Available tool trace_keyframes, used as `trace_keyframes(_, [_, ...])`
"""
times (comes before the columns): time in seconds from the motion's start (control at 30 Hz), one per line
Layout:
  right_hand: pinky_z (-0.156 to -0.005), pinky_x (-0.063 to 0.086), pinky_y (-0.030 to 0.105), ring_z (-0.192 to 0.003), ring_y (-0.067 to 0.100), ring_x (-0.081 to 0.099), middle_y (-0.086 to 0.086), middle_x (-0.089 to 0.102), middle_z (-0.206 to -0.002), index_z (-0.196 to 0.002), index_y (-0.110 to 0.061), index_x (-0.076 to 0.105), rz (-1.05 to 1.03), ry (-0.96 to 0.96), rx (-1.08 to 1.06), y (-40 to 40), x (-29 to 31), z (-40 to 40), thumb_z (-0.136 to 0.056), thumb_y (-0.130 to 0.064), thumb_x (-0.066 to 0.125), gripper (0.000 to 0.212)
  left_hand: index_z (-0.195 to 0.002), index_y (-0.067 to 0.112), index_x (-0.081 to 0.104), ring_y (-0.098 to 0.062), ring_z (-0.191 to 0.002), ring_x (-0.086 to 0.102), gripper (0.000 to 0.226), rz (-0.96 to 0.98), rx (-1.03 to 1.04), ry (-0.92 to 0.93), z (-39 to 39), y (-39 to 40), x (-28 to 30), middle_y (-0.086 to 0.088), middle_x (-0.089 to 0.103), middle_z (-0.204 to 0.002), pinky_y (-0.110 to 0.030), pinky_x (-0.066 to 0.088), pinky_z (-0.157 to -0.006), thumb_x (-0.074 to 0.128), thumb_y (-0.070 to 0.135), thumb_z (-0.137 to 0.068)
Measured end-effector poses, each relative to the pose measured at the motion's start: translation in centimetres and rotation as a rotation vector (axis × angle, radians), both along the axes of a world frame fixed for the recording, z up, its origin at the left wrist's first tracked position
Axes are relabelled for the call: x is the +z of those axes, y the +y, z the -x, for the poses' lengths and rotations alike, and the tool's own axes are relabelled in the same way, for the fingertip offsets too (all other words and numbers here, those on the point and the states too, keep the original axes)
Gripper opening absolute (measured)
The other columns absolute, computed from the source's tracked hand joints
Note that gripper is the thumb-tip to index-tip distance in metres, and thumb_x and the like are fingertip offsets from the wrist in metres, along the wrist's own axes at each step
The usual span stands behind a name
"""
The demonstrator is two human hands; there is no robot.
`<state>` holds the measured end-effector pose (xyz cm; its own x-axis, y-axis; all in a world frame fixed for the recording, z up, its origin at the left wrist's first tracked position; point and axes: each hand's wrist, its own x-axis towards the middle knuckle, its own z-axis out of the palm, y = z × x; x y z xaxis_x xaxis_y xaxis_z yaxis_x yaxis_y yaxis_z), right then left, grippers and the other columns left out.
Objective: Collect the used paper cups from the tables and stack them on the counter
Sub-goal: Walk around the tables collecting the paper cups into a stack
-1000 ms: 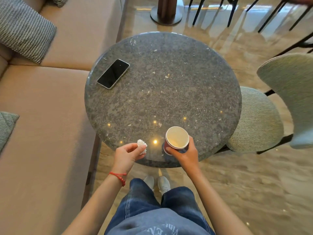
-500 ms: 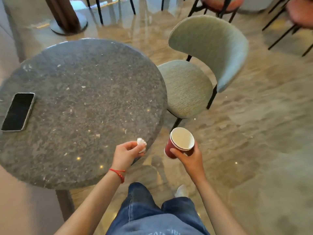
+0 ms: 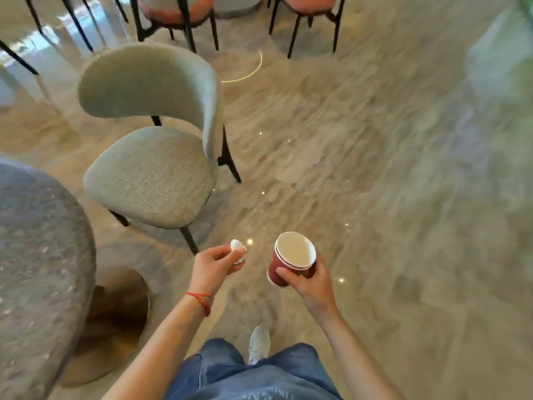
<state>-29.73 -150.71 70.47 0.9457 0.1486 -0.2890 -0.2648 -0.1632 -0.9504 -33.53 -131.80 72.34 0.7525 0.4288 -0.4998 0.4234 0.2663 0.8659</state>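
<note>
1. Head view, nearest: jeans and one pale shoe are showing at the bottom edge; a red string bracelet is sitting on the left wrist.
2. Right hand is wrapping the red paper cups from below & behind, thumb across the wall. Two rims are showing, so it's prob. two cups nested, mouth tilted up and toward the camera, long axis leaning away to the left. Inside is looking pale and empty, no liquid visible.
3. Left hand is pinching a crumpled white napkin wad betw. thumb and fingers, just left of the cups, not touching them.
4. Round grey stone table is lying at the left edge, its pedestal base below.
5. Pale green upholstered chair is standing beyond the hands, next to the table.
6. Farther: glossy marbled floor, orange-seated chairs w/ black legs at top.
7. Key relation: no counter in view, so the direction from cups to drop-off can't be told; right hand is the one carrying, so stacking would fall to it.
</note>
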Motion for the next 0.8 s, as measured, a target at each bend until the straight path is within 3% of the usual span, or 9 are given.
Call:
trace_keyframes(0.13, [-0.073,0.050,0.013,-0.091,0.001,0.066,-0.007,0.070,-0.098,-0.106,-0.025,0.058,-0.001,0.020,-0.135,-5.3,0.2,-3.1,-0.063,-0.007,0.085,0.054,-0.078,0.000,0.071,-0.003,-0.057,0.065,0.013,-0.044,-0.145,0.005,-5.7,-4.6,0.6,-0.001,0.065,-0.064,-0.015,0.053,-0.059,0.069,0.013,-0.080])
trace_keyframes(0.3, [-0.069,0.049,0.010,-0.087,-0.002,0.066,-0.009,0.070,-0.096,-0.104,-0.026,0.059,0.003,0.044,-0.273,-8.5,-0.6,-7.6,-0.063,-0.008,0.084,0.052,-0.077,0.004,0.070,-0.004,-0.059,0.066,0.011,-0.068,-0.258,0.016,-12.1,-6.8,0.9,-0.005,0.067,-0.068,-0.012,0.052,-0.059,0.069,0.014,-0.081])
trace_keyframes(0.4, [-0.067,0.047,0.008,-0.084,-0.005,0.065,-0.010,0.068,-0.096,-0.102,-0.028,0.058,0.010,0.053,-0.307,-8.7,-1.4,-11.4,-0.064,-0.009,0.084,0.050,-0.078,0.006,0.071,-0.004,-0.062,0.067,0.012,-0.081,-0.289,0.034,-16.3,-6.7,0.5,0.002,0.068,-0.064,-0.015,0.054,-0.063,0.069,0.017,-0.081])
trace_keyframes(0.5, [-0.068,0.048,0.008,-0.085,-0.006,0.064,-0.009,0.067,-0.099,-0.106,-0.027,0.057,0.020,0.057,-0.318,-8.4,-2.1,-16.5,-0.064,-0.011,0.085,0.052,-0.074,0.011,0.071,-0.007,-0.066,0.069,0.011,-0.096,-0.297,0.051,-21.4,-6.2,-0.2,0.006,0.070,-0.061,-0.018,0.054,-0.067,0.070,0.020,-0.080])
trace_keyframes(0.63, [-0.068,0.048,0.009,-0.085,-0.005,0.064,-0.006,0.067,-0.101,-0.110,-0.023,0.057,0.031,0.065,-0.308,-7.7,-2.5,-24.6,-0.065,-0.013,0.084,0.052,-0.073,0.020,0.071,-0.006,-0.067,0.069,0.008,-0.112,-0.299,0.038,-29.5,-4.9,-0.2,0.007,0.071,-0.065,-0.013,0.053,-0.062,0.070,0.024,-0.079])
trace_keyframes(0.8, [-0.069,0.048,0.009,-0.087,-0.005,0.064,-0.006,0.068,-0.102,-0.111,-0.021,0.058,0.016,0.052,-0.296,-6.5,-1.0,-35.5,-0.069,-0.014,0.081,0.048,-0.077,0.009,0.072,-0.011,-0.068,0.070,0.011,-0.067,-0.287,0.006,-40.6,-2.1,1.1,0.000,0.071,-0.068,-0.021,0.057,-0.069,0.071,0.019,-0.078])
